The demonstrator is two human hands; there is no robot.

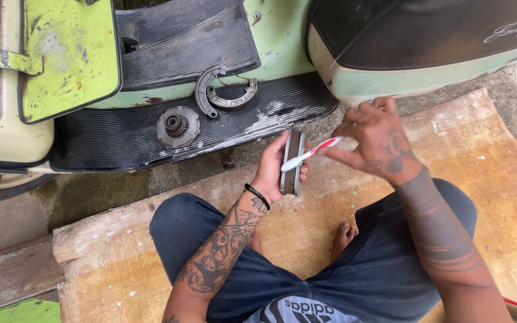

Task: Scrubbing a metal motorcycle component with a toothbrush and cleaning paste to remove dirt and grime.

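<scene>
My left hand [272, 169] grips a curved metal brake shoe [293, 161] on edge, its lining face turned toward me. In my right hand [373, 139] is a red and white toothbrush [310, 154], its bristle end resting on the shoe. Both hands hover over my crossed legs, just in front of the green scooter's black ribbed footboard [115, 140].
On the footboard lie a second pair of brake shoes [222, 94] and a round geared metal part [177, 126]. A worn yellow patterned mat [480, 155] covers the ground under me. A wooden plank [10, 275] lies at lower left, and the scooter's side panel [426, 42] rises at upper right.
</scene>
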